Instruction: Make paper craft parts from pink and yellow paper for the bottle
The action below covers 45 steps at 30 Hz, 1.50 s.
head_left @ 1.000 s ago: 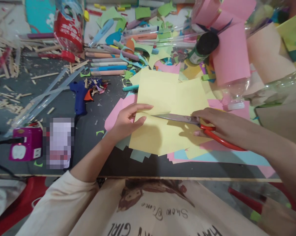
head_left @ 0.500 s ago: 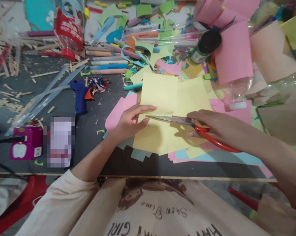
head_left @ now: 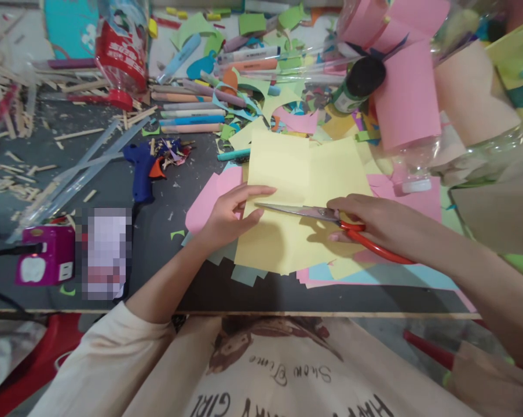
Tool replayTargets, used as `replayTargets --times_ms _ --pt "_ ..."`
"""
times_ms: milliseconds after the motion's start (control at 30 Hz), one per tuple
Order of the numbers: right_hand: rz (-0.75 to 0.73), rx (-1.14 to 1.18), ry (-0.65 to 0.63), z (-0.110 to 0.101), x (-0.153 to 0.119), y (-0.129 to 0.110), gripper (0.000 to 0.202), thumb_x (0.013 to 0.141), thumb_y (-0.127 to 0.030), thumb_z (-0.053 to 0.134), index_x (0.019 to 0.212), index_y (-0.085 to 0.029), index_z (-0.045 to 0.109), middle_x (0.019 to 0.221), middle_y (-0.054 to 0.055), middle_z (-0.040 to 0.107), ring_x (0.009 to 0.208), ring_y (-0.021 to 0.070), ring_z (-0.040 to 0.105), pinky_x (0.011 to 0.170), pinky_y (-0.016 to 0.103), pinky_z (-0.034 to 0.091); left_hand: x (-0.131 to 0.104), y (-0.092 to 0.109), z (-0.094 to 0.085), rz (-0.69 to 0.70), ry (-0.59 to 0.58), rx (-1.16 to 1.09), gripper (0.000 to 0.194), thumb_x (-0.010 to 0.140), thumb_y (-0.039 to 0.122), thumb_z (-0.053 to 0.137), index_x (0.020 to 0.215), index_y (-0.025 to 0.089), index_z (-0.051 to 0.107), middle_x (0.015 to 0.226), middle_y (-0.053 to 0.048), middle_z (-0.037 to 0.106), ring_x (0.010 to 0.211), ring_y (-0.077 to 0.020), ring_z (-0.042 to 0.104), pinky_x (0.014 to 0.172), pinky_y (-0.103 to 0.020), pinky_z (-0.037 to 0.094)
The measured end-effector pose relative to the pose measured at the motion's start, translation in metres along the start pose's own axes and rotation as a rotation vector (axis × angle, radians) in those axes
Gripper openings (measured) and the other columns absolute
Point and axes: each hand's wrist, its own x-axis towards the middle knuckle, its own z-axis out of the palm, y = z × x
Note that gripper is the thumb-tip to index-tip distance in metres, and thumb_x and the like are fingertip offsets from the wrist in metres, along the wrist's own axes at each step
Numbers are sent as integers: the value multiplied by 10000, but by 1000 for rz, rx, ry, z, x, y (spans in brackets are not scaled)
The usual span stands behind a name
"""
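Observation:
A sheet of yellow paper (head_left: 282, 165) lies in front of me on other coloured sheets. My left hand (head_left: 233, 214) rests at its left edge, index finger and thumb stretched out and apart on the paper. In my right hand (head_left: 361, 217) is a pair of scissors (head_left: 348, 226) with red handles, my fingers wrapped round them. Their metal blades point left across the yellow paper, the tip close to my left thumb. The blades look closed or nearly so. A straight line or edge runs upward in the paper above the blades.
A blue glue gun (head_left: 143, 168), a phone (head_left: 107, 252) and a purple box (head_left: 46, 255) lie at the left. Behind are markers (head_left: 191, 120), paper scraps, a red-labelled bottle (head_left: 122, 58) and a dark-capped jar (head_left: 361, 84). Pink-wrapped bottles (head_left: 409, 95) lie at right.
The scissors and my right hand have shifted very slightly left. My left hand stays in place on the yellow paper, and the view has turned a little.

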Motion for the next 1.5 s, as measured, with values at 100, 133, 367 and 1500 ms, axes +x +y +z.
replayTargets --times_ms 100,133,367,1500 --pt "-16 -20 30 0 1 0 490 894 -685 397 959 -236 580 789 62 609 664 209 561 584 286 380 0 0 1 -8 -8 -5 297 849 270 641 1137 259 710 1026 -40 722 483 -56 314 451 -231 317" --pt "-17 -25 33 0 2 0 492 896 -685 392 955 -235 582 784 61 607 658 208 559 582 287 380 0 1 1 -7 -9 -7 297 849 269 638 1137 257 709 1030 -42 724 485 -57 321 453 -232 319" --pt "-11 -15 18 0 8 -9 523 900 -691 384 989 -226 605 796 70 627 640 203 557 578 289 381 1 5 2 18 -36 -7 288 866 249 620 1141 231 702 1108 -66 728 483 -52 328 438 -231 301" --pt "302 -54 450 36 -43 38 121 777 -288 607 889 -247 629 649 18 612 594 199 600 588 292 468 -1 -4 1 -73 32 -42 514 921 533 535 1364 273 565 1299 -89 648 688 -102 691 691 -263 597"
